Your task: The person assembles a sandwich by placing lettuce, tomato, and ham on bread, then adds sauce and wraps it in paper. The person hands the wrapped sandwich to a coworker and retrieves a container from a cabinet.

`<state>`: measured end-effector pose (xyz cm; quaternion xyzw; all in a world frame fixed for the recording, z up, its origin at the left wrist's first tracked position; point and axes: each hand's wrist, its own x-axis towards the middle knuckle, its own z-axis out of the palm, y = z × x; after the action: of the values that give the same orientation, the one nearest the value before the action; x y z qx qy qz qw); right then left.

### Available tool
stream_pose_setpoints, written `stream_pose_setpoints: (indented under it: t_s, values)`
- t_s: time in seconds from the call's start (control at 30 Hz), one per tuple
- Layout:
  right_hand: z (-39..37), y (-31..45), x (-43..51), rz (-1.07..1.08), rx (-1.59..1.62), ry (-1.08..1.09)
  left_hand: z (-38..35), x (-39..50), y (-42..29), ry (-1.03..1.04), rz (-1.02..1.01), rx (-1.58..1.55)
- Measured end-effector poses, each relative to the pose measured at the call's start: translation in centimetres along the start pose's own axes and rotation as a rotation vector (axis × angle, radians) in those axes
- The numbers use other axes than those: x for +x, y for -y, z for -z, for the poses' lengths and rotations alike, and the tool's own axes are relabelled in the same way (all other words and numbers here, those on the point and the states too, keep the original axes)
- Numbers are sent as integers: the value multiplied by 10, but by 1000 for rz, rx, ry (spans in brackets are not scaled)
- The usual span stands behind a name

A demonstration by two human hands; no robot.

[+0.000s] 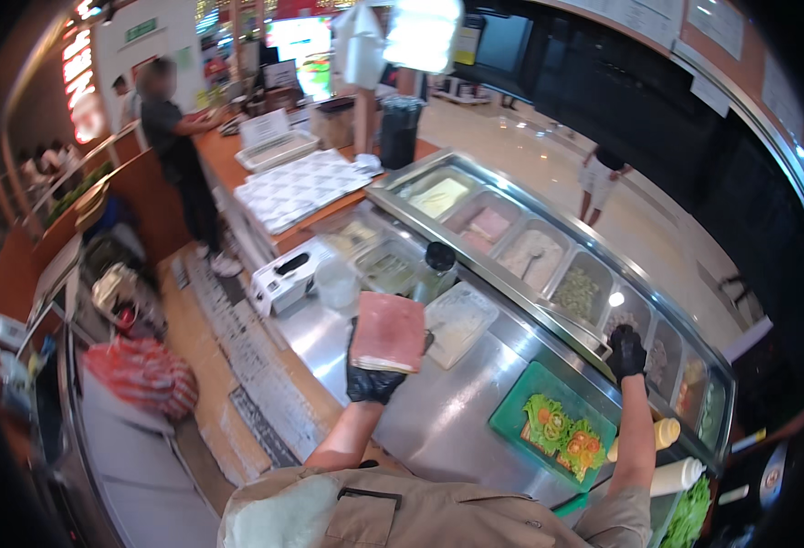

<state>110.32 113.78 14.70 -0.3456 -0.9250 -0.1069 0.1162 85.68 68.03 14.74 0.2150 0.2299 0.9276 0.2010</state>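
My left hand [374, 385], in a black glove, holds up a square slice of ham [389, 330] with pale and yellowish layers under it. At the metal topping counter [456, 222], my black-gloved right hand [626, 353] reaches over the edge of a bin of chopped topping [622, 319]. Its fingertips are partly hidden, so what they hold cannot be seen. On the steel worktop [436, 425], between my arms, lies a green cutting board [521, 404]. Two bread pieces topped with lettuce, tomato and green pepper slices [560, 435] rest on it.
Squeeze bottles [676, 477] and lettuce [688, 514] are beside my right forearm. A white tray [462, 322], a black-lidded container [439, 270] and a white box [292, 274] stand beyond my left hand. Another person [176, 130] stands at the far left counter.
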Motion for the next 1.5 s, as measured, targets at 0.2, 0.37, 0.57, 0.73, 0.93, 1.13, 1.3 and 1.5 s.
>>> stream_pose_setpoints:
  t_s: [0.2,0.37,0.57,0.73,0.93,1.13,1.3,1.5]
  values:
    - [11,26,-25,136,270,-181,-23,-57,45,-187,271,-505]
    - [104,100,-90,496,1113,158,-51,-73,129,-49,402,-476]
    - [118,127,-163,731,992,-17,-93,-101,182,103,423,10]
    - [92,104,-183,631,1026,37,-134,-113,183,67,786,-754]
    - [89,93,-204,645,944,-97,-141,-120,180,12,797,-814]
    - [92,94,-206,642,952,25,-138,-123,176,-4,775,-751]
    - [82,99,-213,620,928,-108,-142,-131,178,-17,713,-653]
    - [74,98,-222,597,860,-209,-141,-136,180,-26,711,-567]
